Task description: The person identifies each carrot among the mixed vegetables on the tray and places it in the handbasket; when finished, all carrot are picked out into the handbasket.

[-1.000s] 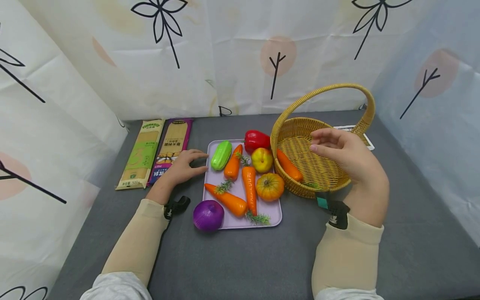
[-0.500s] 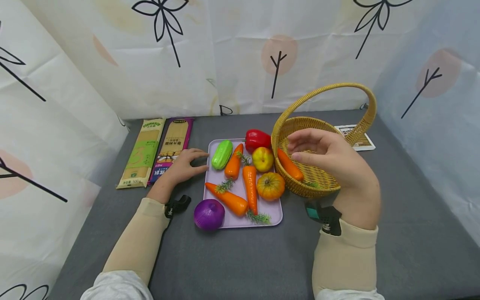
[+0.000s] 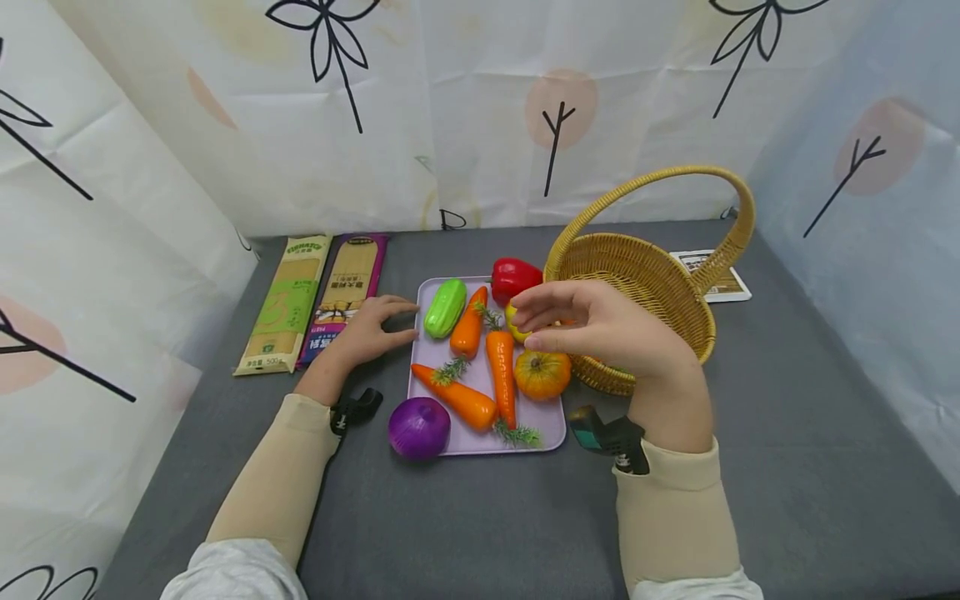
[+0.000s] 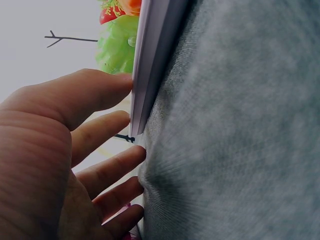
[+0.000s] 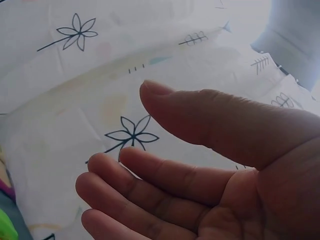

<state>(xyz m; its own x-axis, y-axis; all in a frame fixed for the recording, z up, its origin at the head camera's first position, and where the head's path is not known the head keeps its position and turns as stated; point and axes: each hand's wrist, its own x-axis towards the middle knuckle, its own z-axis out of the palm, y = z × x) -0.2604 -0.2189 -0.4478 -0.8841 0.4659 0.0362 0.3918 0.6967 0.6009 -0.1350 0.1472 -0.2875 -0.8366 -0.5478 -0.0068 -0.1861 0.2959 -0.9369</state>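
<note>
A lilac tray (image 3: 551, 425) carries a green gourd-like vegetable (image 3: 445, 308), several orange carrots (image 3: 501, 375), a small pumpkin (image 3: 542, 375), a red bell pepper (image 3: 513, 278) and a purple onion (image 3: 419, 427) at its near left corner. My left hand (image 3: 372, 331) touches the tray's left edge with thumb and fingertips, its fingers spread. Over the tray's right side hovers my right hand (image 3: 607, 325), thumb apart from the fingers and nothing between them. It partly covers a yellow fruit or vegetable (image 3: 513, 322) and the wicker basket (image 3: 693, 312), whose carrot is mostly hidden.
Two pasta packets, one green (image 3: 281, 308) and one purple (image 3: 345, 292), lie left of the tray. The basket's tall handle (image 3: 678, 172) arches above the table at the right. Behind it lies a white printed card (image 3: 723, 287). Patterned cloth (image 3: 480, 108) walls the back and sides.
My right hand has moved left, from above the basket to above the tray's right side, with nothing in it. The left hand stays at the tray's edge.
</note>
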